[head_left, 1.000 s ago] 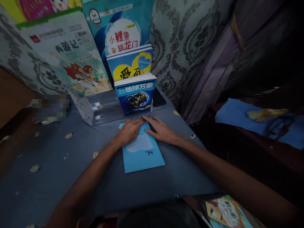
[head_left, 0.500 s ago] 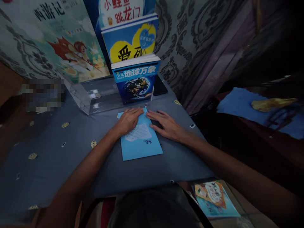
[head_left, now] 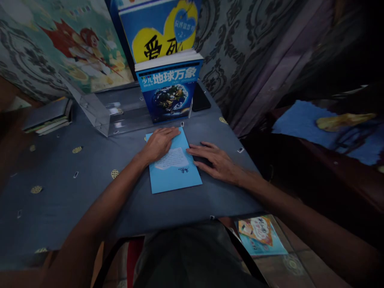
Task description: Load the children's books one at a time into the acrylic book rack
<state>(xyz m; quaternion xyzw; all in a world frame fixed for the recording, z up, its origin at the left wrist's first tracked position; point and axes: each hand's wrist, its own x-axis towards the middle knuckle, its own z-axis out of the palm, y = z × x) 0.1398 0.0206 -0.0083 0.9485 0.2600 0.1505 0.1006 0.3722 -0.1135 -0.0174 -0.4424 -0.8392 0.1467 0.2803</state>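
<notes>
Left hand (head_left: 159, 145): fingers extended, laid flat over upper left of light-blue booklet (head_left: 177, 182), no grip. Right hand (head_left: 219, 164): fingers loosely spread, unclenched, tips at booklet's right edge; can't tell if touching. Booklet flat on worktop (head_left: 99, 200), near upright Earth-cover book (head_left: 170, 99). Dark phone (head_left: 201, 100) just right of that; clear stand (head_left: 96, 113) left, book stack (head_left: 51, 114) farther left. Another book (head_left: 259, 242) lower right, beyond worktop's near edge.

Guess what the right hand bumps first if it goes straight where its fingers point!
Probably the light blue book: the right hand points at its edge, though whether they touch is unclear.
</notes>
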